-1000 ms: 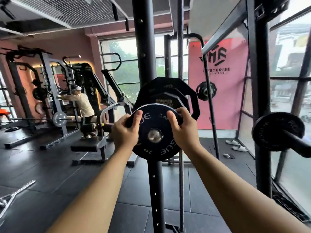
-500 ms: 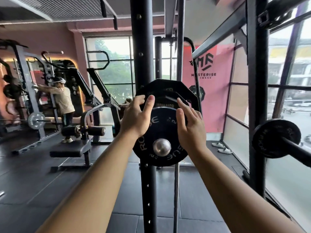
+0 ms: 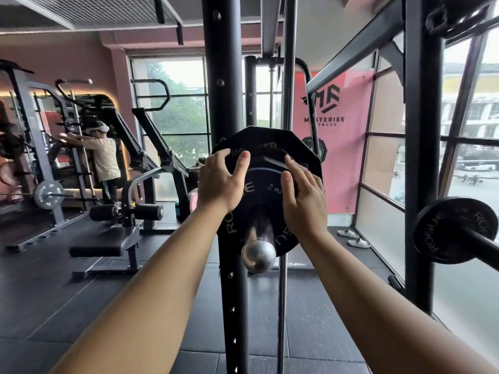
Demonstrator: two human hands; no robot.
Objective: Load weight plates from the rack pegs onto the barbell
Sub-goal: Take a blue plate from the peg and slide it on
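A small black Rogue plate [image 3: 259,195] hangs on a steel rack peg [image 3: 258,255] that points toward me. A larger black plate [image 3: 302,149] sits behind it on the same peg. My left hand [image 3: 220,182] lies on the small plate's upper left with fingers spread, fingertips reaching the larger plate. My right hand [image 3: 303,201] rests flat on its upper right, fingers straight and apart. Neither hand is closed around a rim. At the right, the barbell [image 3: 483,242] carries one Rogue plate [image 3: 448,230] on its sleeve.
The peg is fixed to a black rack upright [image 3: 233,306]. A second upright [image 3: 421,157] stands at right before the windows. At left are a padded bench machine [image 3: 118,233] and a person [image 3: 104,160] at another rack. Sandals [image 3: 353,238] lie on the floor.
My hands slid from the small plate's sides up to its top and the fingers straightened. The view rose and shifted, so the peg end now sticks out further below the hands.
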